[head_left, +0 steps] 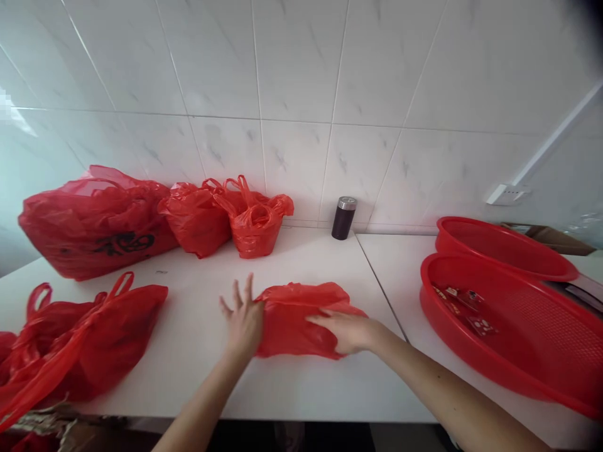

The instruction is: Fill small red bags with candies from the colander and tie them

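A red plastic bag [294, 329] lies spread on the white table in front of me. At its left edge is my left hand [244, 323], fingers spread and pointing up, its right side touching the film. My right hand [348, 329] reaches in from the right and rests on the bag, its visible fingers stretched out to the left. Some of the right fingers are hidden in folds of the film. Whether anything is inside the bag I cannot tell.
Full red bags stand along the wall: a large one [108, 226], plus two smaller ones [200, 220] [257, 229]. Another red bag [117, 339] lies at left front. A dark tumbler [343, 220] stands behind. At right sit two red baskets [499, 370] [509, 242]; small packets [471, 311] lie in the nearer.
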Demonstrator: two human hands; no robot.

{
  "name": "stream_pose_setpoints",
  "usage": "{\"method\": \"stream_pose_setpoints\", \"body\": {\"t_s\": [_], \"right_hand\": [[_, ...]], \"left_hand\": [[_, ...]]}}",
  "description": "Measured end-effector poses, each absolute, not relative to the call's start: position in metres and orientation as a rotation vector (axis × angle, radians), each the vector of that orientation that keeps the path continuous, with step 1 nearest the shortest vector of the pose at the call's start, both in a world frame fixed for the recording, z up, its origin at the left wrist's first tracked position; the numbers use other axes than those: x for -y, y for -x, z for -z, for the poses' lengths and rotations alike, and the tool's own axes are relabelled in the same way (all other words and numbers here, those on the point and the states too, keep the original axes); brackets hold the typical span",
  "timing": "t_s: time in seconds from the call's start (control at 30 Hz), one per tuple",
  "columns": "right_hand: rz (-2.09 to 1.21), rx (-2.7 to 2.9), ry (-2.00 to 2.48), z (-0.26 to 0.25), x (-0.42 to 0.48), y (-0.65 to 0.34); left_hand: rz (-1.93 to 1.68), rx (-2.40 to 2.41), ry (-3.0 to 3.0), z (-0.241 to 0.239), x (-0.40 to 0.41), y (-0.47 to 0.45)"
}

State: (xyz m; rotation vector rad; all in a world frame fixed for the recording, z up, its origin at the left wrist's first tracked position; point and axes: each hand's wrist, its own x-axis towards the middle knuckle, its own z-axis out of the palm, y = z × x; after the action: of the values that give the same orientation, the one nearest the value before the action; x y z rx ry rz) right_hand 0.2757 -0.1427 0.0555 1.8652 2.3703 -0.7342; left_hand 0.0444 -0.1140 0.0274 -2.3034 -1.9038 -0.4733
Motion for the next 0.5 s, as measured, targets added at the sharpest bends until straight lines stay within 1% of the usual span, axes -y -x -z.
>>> {"method": "stream_pose_setpoints", "body": {"t_s": [0.07, 0.1, 0.13, 0.23, 0.27, 0.3, 0.33, 0.37, 0.4, 0.43, 0.47, 0.5], "right_hand": [[0.922, -2.341, -1.856, -0.06, 0.156, -0.293], [1.07, -2.354, -1.851, -0.064, 0.164, -0.301], [1.275, -2.377, -1.823, -0.071, 0.173, -0.309], [2.087, -2.364, -1.673, -0.094, 0.204, -0.343], [2.283, -2.344, -1.732, -0.101, 0.214, -0.359], [2.35, -2.346, -1.92, -0.106, 0.224, -0.378], [2.237, -2.384, -2.267, -0.109, 0.233, -0.399], [1.913, -2.374, -2.663, -0.109, 0.24, -0.421], [1.445, -2.256, -2.994, -0.107, 0.245, -0.443], [0.966, -2.064, -3.211, -0.102, 0.249, -0.461], [0.654, -1.892, -3.246, -0.097, 0.25, -0.475], [0.461, -1.789, -3.192, -0.091, 0.25, -0.483]], "left_hand": [[0.421, 1.903, 2.33, -0.02, 0.103, -0.024], [0.42, 1.857, 2.428, -0.02, 0.103, -0.015], [0.434, 1.792, 2.573, -0.022, 0.107, -0.009], [0.591, 1.606, 3.062, -0.035, 0.131, -0.002], [0.686, 1.589, 3.179, -0.04, 0.141, -0.001], [0.794, 1.604, 3.26, -0.045, 0.151, 0.001], [0.891, 1.641, 3.318, -0.049, 0.16, 0.002], [0.981, 1.695, 3.351, -0.052, 0.168, 0.005], [1.073, 1.76, 3.355, -0.053, 0.176, 0.008], [1.168, 1.829, 3.335, -0.053, 0.184, 0.012], [1.26, 1.913, 3.295, -0.051, 0.19, 0.016], [1.352, 2.015, 3.232, -0.047, 0.196, 0.02]]}}
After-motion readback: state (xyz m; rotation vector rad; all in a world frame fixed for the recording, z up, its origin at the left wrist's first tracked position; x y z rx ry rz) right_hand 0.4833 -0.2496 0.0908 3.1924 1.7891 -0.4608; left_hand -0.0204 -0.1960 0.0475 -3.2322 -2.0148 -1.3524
